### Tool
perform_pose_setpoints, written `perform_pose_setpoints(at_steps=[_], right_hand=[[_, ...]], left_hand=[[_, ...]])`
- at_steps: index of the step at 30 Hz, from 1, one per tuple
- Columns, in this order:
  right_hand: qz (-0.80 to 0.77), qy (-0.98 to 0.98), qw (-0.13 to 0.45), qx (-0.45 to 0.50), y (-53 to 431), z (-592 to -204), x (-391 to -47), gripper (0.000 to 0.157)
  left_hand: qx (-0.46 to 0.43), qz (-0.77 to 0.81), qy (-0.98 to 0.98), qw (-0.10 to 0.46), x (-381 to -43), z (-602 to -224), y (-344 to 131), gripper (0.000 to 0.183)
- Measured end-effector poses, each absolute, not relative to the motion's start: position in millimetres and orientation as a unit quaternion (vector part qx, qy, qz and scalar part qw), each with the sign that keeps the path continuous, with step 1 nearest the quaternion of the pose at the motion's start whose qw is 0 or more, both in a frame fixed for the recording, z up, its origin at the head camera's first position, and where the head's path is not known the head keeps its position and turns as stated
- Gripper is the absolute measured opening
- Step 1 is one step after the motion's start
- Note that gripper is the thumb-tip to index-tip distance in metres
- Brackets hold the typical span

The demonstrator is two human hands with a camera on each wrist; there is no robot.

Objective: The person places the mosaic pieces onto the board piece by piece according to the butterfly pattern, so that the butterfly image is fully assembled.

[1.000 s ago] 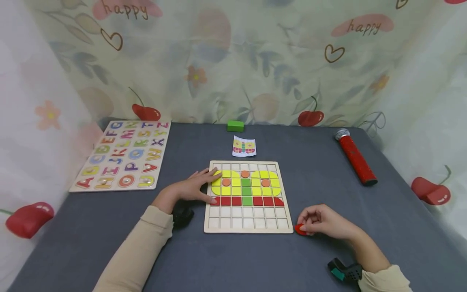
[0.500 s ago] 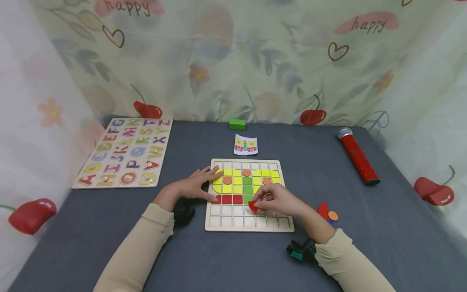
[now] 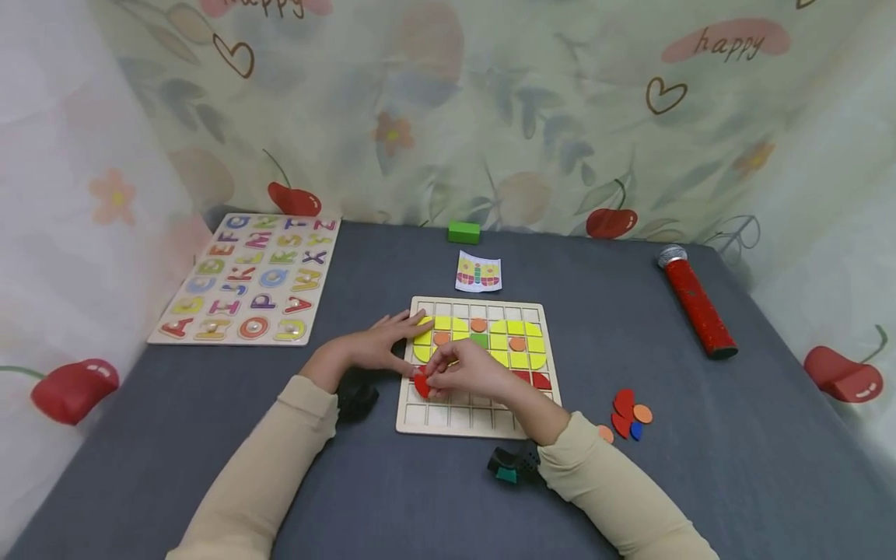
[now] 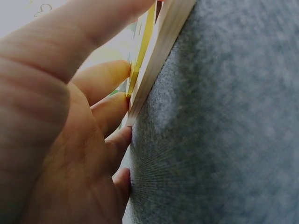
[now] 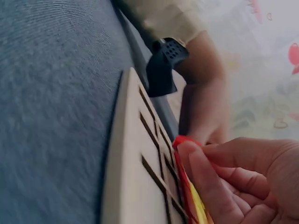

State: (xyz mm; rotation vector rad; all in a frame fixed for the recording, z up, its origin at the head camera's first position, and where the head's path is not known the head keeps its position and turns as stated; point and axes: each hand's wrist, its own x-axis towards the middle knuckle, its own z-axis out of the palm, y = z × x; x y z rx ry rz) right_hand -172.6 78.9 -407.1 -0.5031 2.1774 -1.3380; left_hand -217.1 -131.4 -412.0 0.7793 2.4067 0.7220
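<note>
A square wooden grid board [image 3: 455, 424] lies on the grey table, its upper rows filled with yellow, orange, green and red pieces. My left hand [image 3: 374, 344] rests at the board's left edge, fingers spread over a yellow corner piece and thumb near the red row; the left wrist view shows its fingertips along the wooden rim. Between thumb and fingers my right hand [image 3: 465, 369] pinches a red rounded piece [image 3: 421, 386], close over the left end of the row just below the red one. The right hand and forearm hide the middle of the board.
Loose red pieces [image 3: 624, 402], orange discs [image 3: 642, 414] and a blue piece [image 3: 636, 431] lie to the right. Behind the board are a butterfly pattern card [image 3: 479, 272] and a green block [image 3: 464, 232]. An alphabet board [image 3: 241, 284] lies at left, a red microphone [image 3: 698, 307] at right.
My right hand has carried the red piece from beside the board's lower right corner across to its left side, uncovering the loose pieces. The left hand has stayed at the board's edge.
</note>
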Motion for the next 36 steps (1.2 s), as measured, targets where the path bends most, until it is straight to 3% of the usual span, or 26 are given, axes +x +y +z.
perform_pose_setpoints(at_steps=[4,10,20,29,36], right_hand=[[-0.474,0.820,0.256,-0.194,71,-411,-171,0.009],[-0.414,0.857,0.196,-0.238,65,-412,-165,0.006],[-0.372,0.858,0.145,-0.323,60,-411,-156,0.021],[-0.344,0.890,0.118,-0.275,58,-410,-153,0.017],[-0.349,0.892,0.135,-0.252,60,-408,-153,0.018]], left_hand=[[0.290,0.262,0.885,0.252,-218,-411,-131,0.085],[0.297,0.267,0.884,0.243,-218,-413,-133,0.087],[0.304,0.274,0.881,0.239,-217,-414,-132,0.086],[0.288,0.278,0.884,0.243,-216,-413,-131,0.087],[0.281,0.280,0.885,0.244,-215,-413,-131,0.087]])
